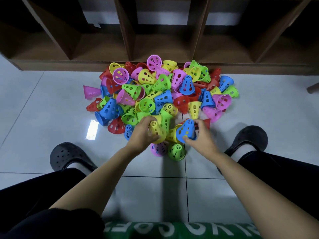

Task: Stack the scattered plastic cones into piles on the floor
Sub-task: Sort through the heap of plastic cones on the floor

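The task is barely begun: the heap of cones [160, 90] lies jumbled on the floor [43, 109] before the shelf unit [127, 31]. The left hand [140, 133] grips a yellow cone [156, 131], the right hand [201, 137] a blue cone [186, 131]; no finished pile shows.

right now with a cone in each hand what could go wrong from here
1. The left hand grips a yellow perforated plastic cone and the right hand a blue perforated plastic cone, both tilted; nesting them askew could jam them.
2. Both hands work against the loose multicoloured heap of plastic cones; a nudge could send cones rolling across the glossy tiled floor.
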